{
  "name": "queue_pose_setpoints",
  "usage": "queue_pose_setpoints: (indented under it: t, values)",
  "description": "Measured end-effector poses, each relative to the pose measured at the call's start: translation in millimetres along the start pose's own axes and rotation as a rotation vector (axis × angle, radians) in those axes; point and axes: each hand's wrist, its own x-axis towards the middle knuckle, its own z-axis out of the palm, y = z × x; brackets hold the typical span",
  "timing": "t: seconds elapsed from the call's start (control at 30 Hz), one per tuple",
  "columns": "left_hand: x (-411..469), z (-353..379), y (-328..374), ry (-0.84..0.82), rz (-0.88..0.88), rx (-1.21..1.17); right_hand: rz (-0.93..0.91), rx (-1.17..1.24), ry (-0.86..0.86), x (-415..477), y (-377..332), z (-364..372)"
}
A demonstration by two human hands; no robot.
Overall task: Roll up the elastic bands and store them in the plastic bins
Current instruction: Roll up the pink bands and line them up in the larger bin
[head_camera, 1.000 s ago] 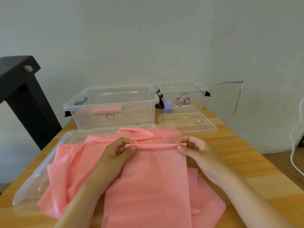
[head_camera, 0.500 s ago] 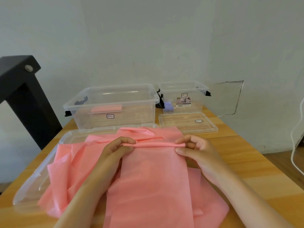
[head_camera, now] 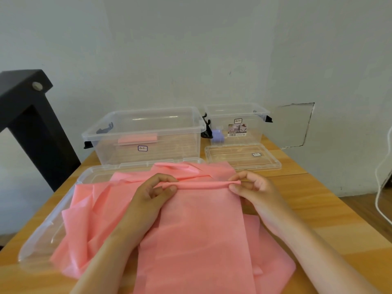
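A wide pink elastic band lies flat in front of me, its far end turned into a thin roll. My left hand pinches the roll's left end and my right hand pinches its right end. More pink bands lie loose beneath and to the left. A large clear plastic bin stands behind, holding one rolled pink band. A smaller clear bin to its right holds a purple roll.
A large clear lid lies under the pink bands on the wooden table. A small clear lid lies before the small bin. A black frame stands at the left, a white cable hangs at the right.
The roll at the band's far end has turned slightly toward me between both hands. My fingers have shifted their pinch on its ends.
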Motion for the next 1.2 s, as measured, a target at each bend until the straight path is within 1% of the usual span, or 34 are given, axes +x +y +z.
queue_pose_setpoints:
  t: [0.1,0.2,0.27,0.33,0.4,0.5,0.67,0.73,0.87,1.07,1.13,1.2]
  values:
    - [0.3,-1.5,1.2,0.003,-0.040,-0.046,0.024,0.029,-0.005,0.2,0.1,-0.2]
    - [0.5,-4.6,0.5,-0.033,-0.108,-0.115,0.035,0.078,-0.013,-0.9,-1.4,-1.4]
    - [-0.6,-3.8,1.1,-0.053,-0.089,-0.114,0.035,0.079,-0.037,-2.4,-3.1,-0.9]
    - [-1.4,-0.4,1.8,-0.036,-0.009,-0.042,0.021,0.046,-0.025,-2.6,-3.6,-0.5]
    - [-0.8,2.3,0.9,-0.007,0.017,0.006,0.012,0.007,-0.007,-1.8,-1.8,-0.8]
    - [1.0,1.3,-0.7,0.014,-0.039,-0.028,0.020,-0.020,0.002,-1.2,0.6,-1.6]
    - [0.7,0.1,-1.4,0.011,-0.015,0.022,0.008,-0.043,0.003,-0.6,1.6,-0.2]
    - [0.2,0.1,-0.6,0.008,-0.028,0.053,0.003,-0.026,-0.016,-1.1,0.8,-0.2]
    - [0.6,0.6,0.6,0.012,-0.060,-0.023,-0.010,0.028,-0.040,-1.0,0.2,-1.5]
    - [2.5,0.0,-1.6,0.031,-0.137,-0.049,0.003,0.079,-0.045,-1.1,-0.2,-1.6]
    - [1.8,-0.4,-1.9,0.025,-0.133,-0.073,0.002,0.060,-0.043,-1.0,0.1,-1.9]
    - [1.8,-1.1,-3.1,0.030,-0.105,-0.031,0.005,0.031,-0.038,-0.7,1.5,-1.9]
